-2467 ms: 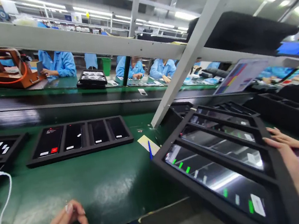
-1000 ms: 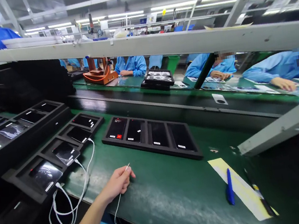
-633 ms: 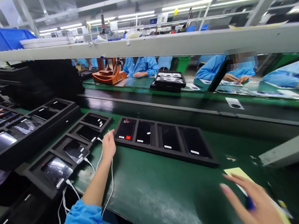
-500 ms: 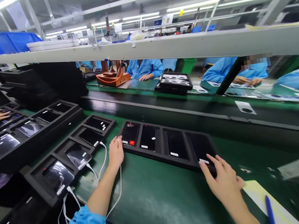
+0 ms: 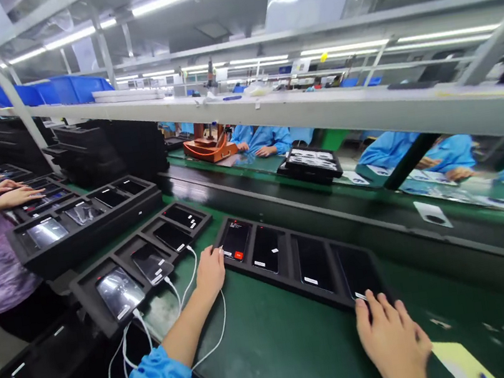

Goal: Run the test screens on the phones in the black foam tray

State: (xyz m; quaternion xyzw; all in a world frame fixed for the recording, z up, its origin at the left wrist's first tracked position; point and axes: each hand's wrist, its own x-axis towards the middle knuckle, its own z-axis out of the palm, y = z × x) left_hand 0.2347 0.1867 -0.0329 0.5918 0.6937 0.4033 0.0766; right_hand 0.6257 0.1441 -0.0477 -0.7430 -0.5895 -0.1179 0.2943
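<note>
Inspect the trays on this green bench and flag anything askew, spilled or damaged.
One small white sticker sits tilted on the second black phone from the left in the black four-slot tray at centre; the rectangular white labels follow the screens' lower edges. No spill or damage is visible.

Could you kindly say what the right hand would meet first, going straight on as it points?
The right hand would probably meet the rightmost phone in the tray, though depth is unclear.
</note>
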